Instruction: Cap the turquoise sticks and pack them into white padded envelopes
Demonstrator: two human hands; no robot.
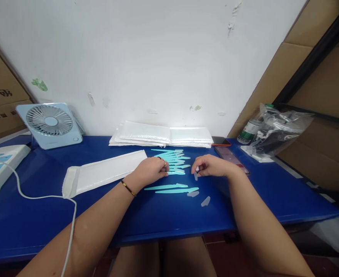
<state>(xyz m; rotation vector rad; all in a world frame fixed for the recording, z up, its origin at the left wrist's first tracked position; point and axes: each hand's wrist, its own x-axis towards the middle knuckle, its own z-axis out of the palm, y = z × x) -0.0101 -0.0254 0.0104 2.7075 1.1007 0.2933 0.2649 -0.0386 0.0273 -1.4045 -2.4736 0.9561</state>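
Note:
A pile of thin light-blue plastic knives lies on the blue table. My left hand rests with curled fingers on the pile's left edge, touching one knife. My right hand sits just right of the pile, fingers pinched on a small translucent grey cap. Two more light-blue knives lie side by side nearer to me. Two loose grey caps lie beside their tips.
A white padded envelope lies left of my hands, and a stack of them sits at the wall. A small fan, a white cable, a phone and a plastic bag ring the table.

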